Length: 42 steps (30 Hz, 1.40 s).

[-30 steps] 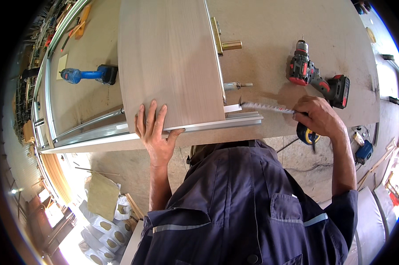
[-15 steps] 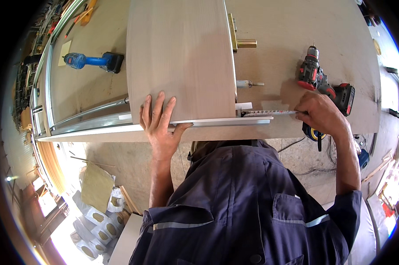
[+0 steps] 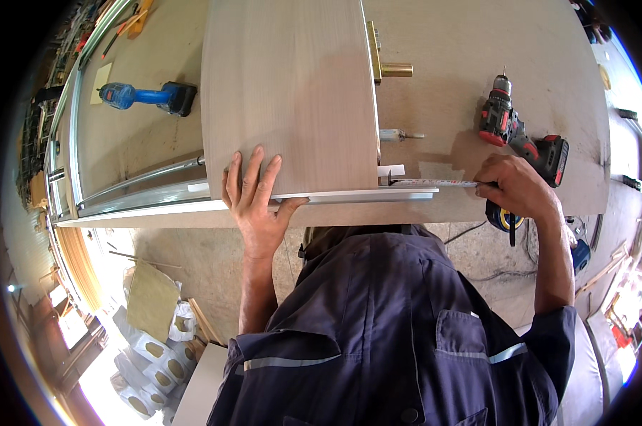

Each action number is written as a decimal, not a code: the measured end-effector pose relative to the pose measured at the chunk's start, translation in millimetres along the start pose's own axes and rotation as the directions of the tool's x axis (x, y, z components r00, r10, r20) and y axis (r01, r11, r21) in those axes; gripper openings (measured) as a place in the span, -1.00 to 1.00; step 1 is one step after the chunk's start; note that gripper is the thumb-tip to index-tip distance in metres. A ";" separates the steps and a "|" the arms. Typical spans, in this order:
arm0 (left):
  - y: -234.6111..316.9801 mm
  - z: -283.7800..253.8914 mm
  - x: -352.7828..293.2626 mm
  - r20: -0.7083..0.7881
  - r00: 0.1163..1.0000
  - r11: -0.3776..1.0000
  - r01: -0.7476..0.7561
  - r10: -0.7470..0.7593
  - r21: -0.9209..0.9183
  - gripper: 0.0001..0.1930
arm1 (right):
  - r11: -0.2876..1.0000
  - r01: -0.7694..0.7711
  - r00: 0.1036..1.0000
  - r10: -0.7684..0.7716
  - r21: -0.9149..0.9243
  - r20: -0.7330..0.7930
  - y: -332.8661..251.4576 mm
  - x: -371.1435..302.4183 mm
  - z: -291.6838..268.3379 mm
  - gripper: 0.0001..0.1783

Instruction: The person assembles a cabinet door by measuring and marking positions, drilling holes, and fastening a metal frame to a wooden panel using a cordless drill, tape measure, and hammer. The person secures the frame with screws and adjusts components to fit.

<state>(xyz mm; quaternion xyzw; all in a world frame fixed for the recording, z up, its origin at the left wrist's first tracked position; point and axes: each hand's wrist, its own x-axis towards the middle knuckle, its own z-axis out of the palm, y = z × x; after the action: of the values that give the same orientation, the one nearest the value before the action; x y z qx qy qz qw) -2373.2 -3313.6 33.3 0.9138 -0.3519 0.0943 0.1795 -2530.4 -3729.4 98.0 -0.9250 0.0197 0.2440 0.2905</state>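
My left hand [image 3: 256,195] lies with fingers spread on the near end of a light wood-grain panel [image 3: 292,92], its thumb across a long pale metal profile [image 3: 363,195] along the near edge. My right hand [image 3: 516,186] pinches the blade of a tape measure [image 3: 507,219]; the yellow and dark case hangs below the fingers, past the table edge. From there the white blade [image 3: 434,184] runs left to the panel's corner, its hook beside a short white strip [image 3: 390,170]. A brass-coloured metal fitting with a rod [image 3: 396,69] projects from the panel's right side.
A black and red drill [image 3: 500,113] lies on the worktable [image 3: 442,35] just beyond my right hand. Left of the panel rests a blue cordless tool [image 3: 147,96]. A slim metal-tipped tool [image 3: 400,135] sticks out at the panel's right. Wrapped bundles [image 3: 150,355] lie on the floor at lower left.
Both hands keep their places on the panel and the tape. The whole view has shifted very slightly; nothing was taken up or let go.
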 end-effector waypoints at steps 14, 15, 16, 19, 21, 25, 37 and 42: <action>-5.9 6.0 -2.8 -0.014 1.000 1.000 -0.002 0.002 0.013 -0.18 | 0.999 -0.004 0.995 0.007 -0.033 0.100 -5.5 7.7 1.5 -0.81; -6.5 6.6 -2.8 -0.016 1.000 1.000 -0.004 0.004 0.012 -0.18 | 1.000 0.004 0.994 -0.001 -0.031 0.107 -3.7 8.0 1.0 -0.80; -6.7 6.5 -3.2 -0.018 1.000 1.000 -0.004 0.004 0.013 -0.18 | 0.999 0.015 0.993 -0.012 -0.029 0.115 -2.3 8.3 0.2 -0.80; -4.5 2.8 -2.2 -0.004 1.000 1.000 -0.021 0.021 0.001 -0.19 | 0.999 -0.051 0.986 0.053 -0.016 0.160 -1.9 6.7 -5.9 -0.77; -4.4 3.7 -2.2 -0.008 1.000 1.000 0.002 -0.002 0.002 -0.18 | 0.999 -0.016 0.988 0.010 0.035 0.152 8.0 4.5 -6.7 -0.75; -3.8 4.7 -1.6 -0.015 1.000 1.000 0.012 -0.012 0.003 -0.17 | 0.967 -0.234 0.899 0.175 0.102 0.402 17.5 7.7 -25.8 -0.76; -0.5 2.8 0.7 -0.013 1.000 0.999 0.028 -0.028 -0.017 -0.17 | 0.961 -0.275 0.891 0.239 0.040 0.387 14.3 15.3 -28.1 -0.68; -4.8 4.8 -3.5 -0.007 1.000 1.000 0.023 -0.023 -0.008 -0.17 | 0.979 -0.180 0.915 0.129 0.100 0.382 11.6 29.9 -24.6 -0.72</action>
<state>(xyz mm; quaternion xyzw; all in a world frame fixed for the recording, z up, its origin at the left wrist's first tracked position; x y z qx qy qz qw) -2372.3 -3310.0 26.7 0.9168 -0.3409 0.0942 0.1855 -2495.3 -3749.4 95.5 -0.8357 0.0535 0.4359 0.3297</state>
